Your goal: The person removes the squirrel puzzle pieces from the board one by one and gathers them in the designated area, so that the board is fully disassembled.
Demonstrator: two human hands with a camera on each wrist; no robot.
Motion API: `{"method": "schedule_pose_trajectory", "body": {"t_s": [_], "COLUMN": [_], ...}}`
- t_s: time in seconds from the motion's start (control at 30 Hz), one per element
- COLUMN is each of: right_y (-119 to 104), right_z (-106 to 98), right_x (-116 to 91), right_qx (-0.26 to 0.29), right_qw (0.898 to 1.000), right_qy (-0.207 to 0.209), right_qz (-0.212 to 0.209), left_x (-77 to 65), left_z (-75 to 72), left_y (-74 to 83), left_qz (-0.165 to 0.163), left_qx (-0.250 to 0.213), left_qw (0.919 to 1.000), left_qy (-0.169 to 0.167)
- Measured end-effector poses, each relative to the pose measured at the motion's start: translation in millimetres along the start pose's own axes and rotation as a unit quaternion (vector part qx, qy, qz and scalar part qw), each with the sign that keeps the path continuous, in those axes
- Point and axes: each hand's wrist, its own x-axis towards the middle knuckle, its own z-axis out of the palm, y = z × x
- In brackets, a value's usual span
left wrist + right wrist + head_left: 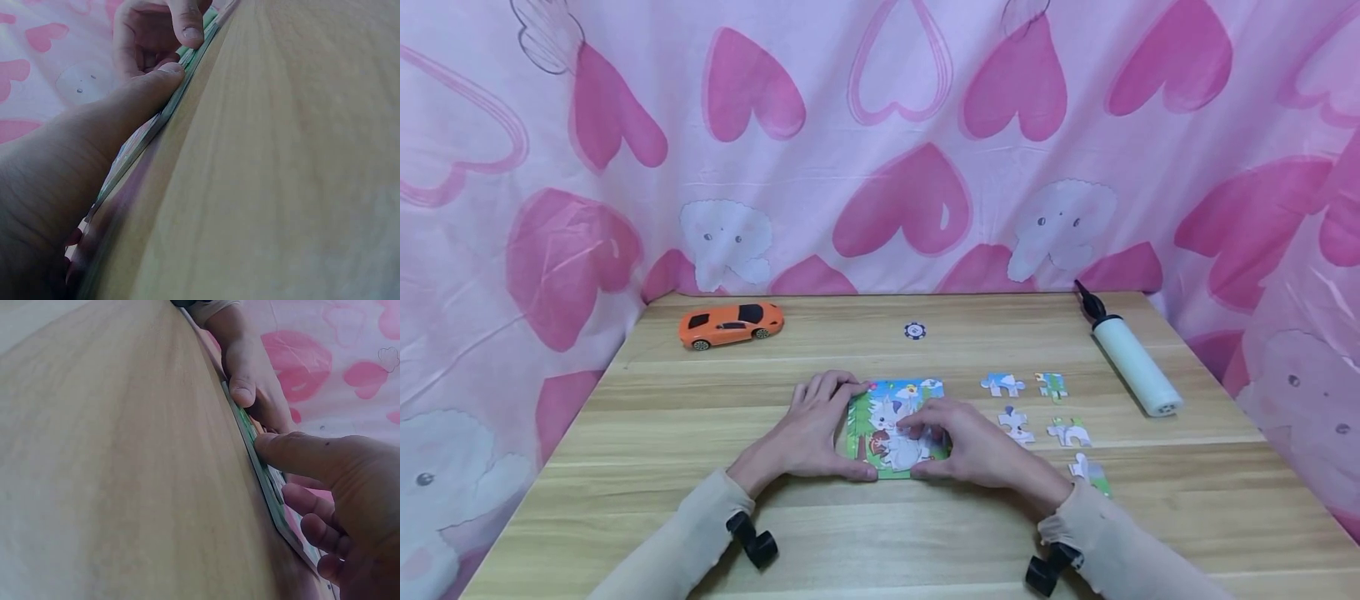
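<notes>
A jigsaw puzzle point(887, 408) with a white cartoon animal lies flat in its tray near the middle of the table. My left hand point(816, 433) spans its left side, fingers spread toward the far corner and thumb along the near edge. In the left wrist view, the left thumb point(147, 87) rests on the tray's rim point(159, 122). Over the puzzle's right side is my right hand point(973, 442), its index finger on the picture and thumb at the near edge. No loose piece shows between the right fingers point(306, 499), which bend loosely beside the tray.
Several loose puzzle pieces point(1015, 425) lie just right of the puzzle. An orange toy car point(730, 325) stands at the back left, a poker chip point(915, 331) at the back middle. At the right lies a pale hand pump point(1135, 367). A pink curtain point(902, 200) hangs behind the table.
</notes>
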Motion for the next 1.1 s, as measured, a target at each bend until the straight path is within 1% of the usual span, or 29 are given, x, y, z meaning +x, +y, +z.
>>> {"method": "schedule_pose_trajectory", "body": {"t_s": [0.2, 0.47, 0.63, 0.77, 0.87, 1.1], "right_y": [0.0, -2.0, -2.6, -3.3, -4.0, -3.5], "right_z": [-0.7, -0.3, 0.8, 0.6, 0.1, 1.2], "right_x": [0.5, -0.4, -0.6, -1.0, -1.2, -2.1], "right_qx": [0.007, 0.007, 0.007, 0.008, 0.003, -0.019], "right_qw": [1.0, 1.0, 1.0, 1.0, 1.0, 1.0], "right_qy": [-0.008, -0.008, -0.002, -0.001, -0.002, 0.006], "right_qz": [0.003, 0.009, -0.002, -0.002, 0.001, -0.01], "left_x": [0.3, 0.9, 1.1, 1.1, 1.0, 0.0], "left_z": [-0.5, -0.3, 0.0, -0.8, -1.2, 0.0], "left_y": [0.0, -0.2, 0.0, 0.5, 0.7, 0.2], "left_qz": [0.002, 0.0, -0.002, -0.003, -0.002, -0.004], "left_qx": [0.002, 0.008, 0.007, 0.007, 0.007, 0.007], "left_qw": [1.0, 1.0, 1.0, 1.0, 1.0, 1.0], "left_qy": [0.001, 0.001, 0.0, -0.002, -0.002, -0.002]}}
